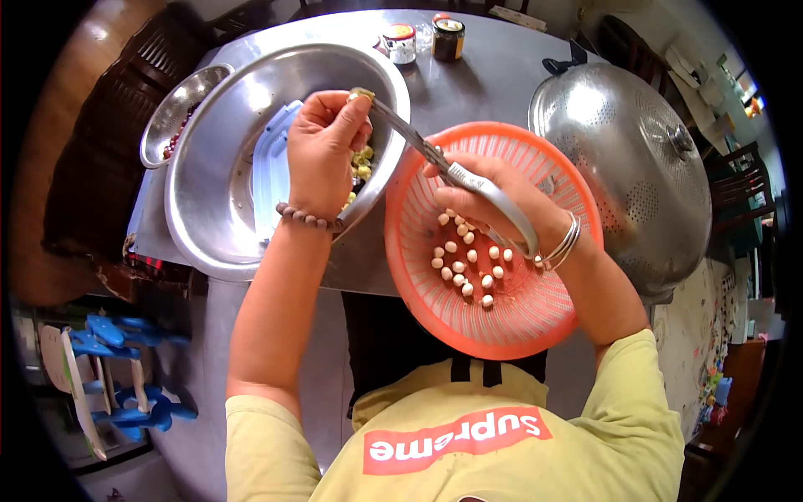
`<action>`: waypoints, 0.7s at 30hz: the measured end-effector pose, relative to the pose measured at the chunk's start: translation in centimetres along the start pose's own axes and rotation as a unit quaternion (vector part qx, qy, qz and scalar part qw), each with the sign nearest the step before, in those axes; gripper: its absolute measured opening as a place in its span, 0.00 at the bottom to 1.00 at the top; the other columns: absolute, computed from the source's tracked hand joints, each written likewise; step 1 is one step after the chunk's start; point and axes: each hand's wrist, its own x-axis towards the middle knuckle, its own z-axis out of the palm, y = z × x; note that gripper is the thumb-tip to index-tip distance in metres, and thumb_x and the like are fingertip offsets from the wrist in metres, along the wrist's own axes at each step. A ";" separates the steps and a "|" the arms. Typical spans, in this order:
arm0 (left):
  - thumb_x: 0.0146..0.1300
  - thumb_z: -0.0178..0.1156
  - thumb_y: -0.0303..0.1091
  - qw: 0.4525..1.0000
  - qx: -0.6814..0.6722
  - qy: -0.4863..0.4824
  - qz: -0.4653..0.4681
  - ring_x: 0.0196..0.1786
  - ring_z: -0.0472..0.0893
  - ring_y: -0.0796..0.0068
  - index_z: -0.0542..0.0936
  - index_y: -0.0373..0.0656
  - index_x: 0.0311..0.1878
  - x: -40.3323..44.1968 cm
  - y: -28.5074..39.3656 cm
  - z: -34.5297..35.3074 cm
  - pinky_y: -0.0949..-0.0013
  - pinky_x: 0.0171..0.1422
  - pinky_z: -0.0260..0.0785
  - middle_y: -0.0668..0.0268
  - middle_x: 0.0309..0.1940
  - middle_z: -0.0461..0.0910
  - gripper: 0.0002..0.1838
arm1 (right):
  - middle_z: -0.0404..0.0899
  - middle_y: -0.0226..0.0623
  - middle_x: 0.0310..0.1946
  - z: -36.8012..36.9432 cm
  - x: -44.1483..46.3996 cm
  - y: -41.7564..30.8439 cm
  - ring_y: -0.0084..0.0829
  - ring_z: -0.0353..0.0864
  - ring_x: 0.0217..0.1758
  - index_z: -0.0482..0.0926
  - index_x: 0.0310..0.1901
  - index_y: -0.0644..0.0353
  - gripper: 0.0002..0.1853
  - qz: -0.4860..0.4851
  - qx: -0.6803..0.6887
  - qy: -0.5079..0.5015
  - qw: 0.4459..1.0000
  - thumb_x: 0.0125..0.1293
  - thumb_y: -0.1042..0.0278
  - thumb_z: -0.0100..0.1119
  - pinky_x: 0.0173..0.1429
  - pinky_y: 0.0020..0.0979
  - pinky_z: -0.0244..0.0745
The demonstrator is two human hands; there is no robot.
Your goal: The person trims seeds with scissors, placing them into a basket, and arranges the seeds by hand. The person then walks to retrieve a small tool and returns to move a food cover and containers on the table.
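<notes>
My left hand (322, 155) is raised over the rim of a large steel basin (213, 209), fingers pinching a small yellow-green, nut-like piece (361, 94) whose exact kind I cannot make out. Against that piece rest the blades of grey-handled scissors (456, 174). My right hand (514, 197) grips the scissors' handles above an orange plastic basket (410, 276). Several small white, egg-shaped pieces (458, 267) lie in the basket. Inside the basin are a light blue plastic tray (272, 159) and more yellow-green pieces (362, 163), partly hidden behind my left wrist.
A steel colander (163, 125) with dark red bits stands at the far left. On the right lies a large perforated steel lid or strainer (623, 159). Two jars, one white-labelled (400, 46) and one dark (448, 40), stand at the table's back. A blue-and-white child's seat (117, 376) is below left.
</notes>
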 end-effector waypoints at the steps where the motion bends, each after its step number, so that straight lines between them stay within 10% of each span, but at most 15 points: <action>1: 0.59 0.62 0.27 1.000 0.003 0.003 0.000 0.24 0.72 0.84 0.76 0.37 0.35 0.0 0.1 -0.1 0.81 0.27 0.62 0.68 0.26 0.76 0.06 | 0.71 0.24 0.27 0.0 -0.2 -0.4 0.15 0.71 0.31 0.72 0.46 0.63 0.14 0.022 0.036 -0.006 0.999 0.63 0.66 0.57 0.34 0.20 0.70; 2: 0.59 0.62 0.27 1.000 0.008 0.003 0.003 0.25 0.72 0.84 0.76 0.37 0.36 -0.1 0.2 0.0 0.81 0.28 0.62 0.68 0.26 0.77 0.06 | 0.65 0.20 0.25 0.0 -0.2 0.1 0.10 0.61 0.24 0.71 0.50 0.62 0.15 0.011 0.032 -0.011 0.999 0.65 0.65 0.55 0.27 0.15 0.58; 9: 0.60 0.60 0.25 0.999 0.035 -0.005 0.031 0.30 0.77 0.81 0.76 0.36 0.39 0.1 0.0 -0.2 0.81 0.31 0.68 0.66 0.30 0.79 0.06 | 0.66 0.25 0.19 -0.6 -0.1 0.1 0.15 0.62 0.19 0.72 0.47 0.65 0.17 0.071 0.041 -0.042 0.996 0.66 0.60 0.52 0.23 0.18 0.58; 11: 0.60 0.59 0.25 0.996 0.056 -0.001 0.070 0.30 0.78 0.81 0.77 0.36 0.41 0.1 -0.1 -0.2 0.80 0.33 0.70 0.65 0.32 0.80 0.07 | 0.66 0.25 0.15 -0.5 -0.1 0.0 0.16 0.64 0.17 0.70 0.21 0.60 0.18 0.123 0.093 -0.011 0.988 0.64 0.56 0.55 0.20 0.20 0.60; 21: 0.65 0.55 0.27 0.995 0.070 0.022 0.071 0.32 0.81 0.77 0.74 0.33 0.45 0.1 -0.1 0.1 0.78 0.33 0.74 0.58 0.37 0.80 0.09 | 0.66 0.24 0.15 -0.6 0.1 0.2 0.16 0.63 0.18 0.70 0.21 0.59 0.19 0.095 0.133 -0.001 0.987 0.63 0.55 0.56 0.21 0.19 0.59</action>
